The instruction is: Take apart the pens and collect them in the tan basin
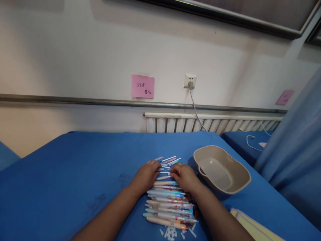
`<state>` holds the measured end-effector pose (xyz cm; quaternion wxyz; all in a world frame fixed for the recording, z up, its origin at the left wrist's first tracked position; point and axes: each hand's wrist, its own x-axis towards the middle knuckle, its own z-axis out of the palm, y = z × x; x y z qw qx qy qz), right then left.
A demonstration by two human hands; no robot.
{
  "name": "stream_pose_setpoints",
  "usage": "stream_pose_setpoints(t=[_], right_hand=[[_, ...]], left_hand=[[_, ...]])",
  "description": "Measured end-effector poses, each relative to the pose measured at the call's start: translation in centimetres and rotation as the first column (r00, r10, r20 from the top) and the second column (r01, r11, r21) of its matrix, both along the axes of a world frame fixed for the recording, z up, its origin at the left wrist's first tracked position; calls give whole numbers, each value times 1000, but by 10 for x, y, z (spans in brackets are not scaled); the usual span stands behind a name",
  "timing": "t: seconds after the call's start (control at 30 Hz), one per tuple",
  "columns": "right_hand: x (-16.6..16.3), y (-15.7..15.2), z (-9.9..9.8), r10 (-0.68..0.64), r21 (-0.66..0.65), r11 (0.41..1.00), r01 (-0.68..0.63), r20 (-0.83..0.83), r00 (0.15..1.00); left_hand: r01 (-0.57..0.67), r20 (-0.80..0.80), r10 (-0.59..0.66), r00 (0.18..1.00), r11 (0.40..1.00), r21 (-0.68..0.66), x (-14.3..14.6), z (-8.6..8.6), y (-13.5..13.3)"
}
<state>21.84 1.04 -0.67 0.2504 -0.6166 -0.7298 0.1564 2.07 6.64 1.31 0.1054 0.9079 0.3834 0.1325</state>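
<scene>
A row of pens (164,214) lies side by side on the blue cloth in front of me, mostly pale, with some blue and orange parts. At the far end of the row, my left hand (147,174) has its fingers curled in at the left ends of the pens. Opposite it, my right hand (185,176) is closed at the right end of a slim pen (164,177) that spans between both hands. Beyond the fingertips, several more pens (170,161) lie at a slant. Fingers partly hide what each hand grips.
To the right stands a beige plastic basin (220,167). Small white pieces (171,233) lie scattered below the pens. A yellow item (250,224) is at the lower right. A blue curtain (293,160) hangs on the right, and a radiator (180,124) is behind the blue-covered table (75,174).
</scene>
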Motion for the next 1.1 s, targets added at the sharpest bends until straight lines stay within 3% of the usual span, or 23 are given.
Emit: stream_pose_setpoints(t=[0.4,0.7,0.97,1.1], right_hand=[[3,-2,1,76,-84,994,-75,13,997],[1,3,-12,129,28,992,-126,-129,983],[0,3,-9,148,96,987,-130,-203,968],[0,2,-7,160,97,985,-142,-217,963]], left_hand=[[76,29,-72,997,975,-209,-4,1,-2],[104,218,-54,974,968,-228,-3,0,0],[51,129,-25,991,977,-206,0,9,-5],[89,247,-54,968,987,-135,-1,12,-7]])
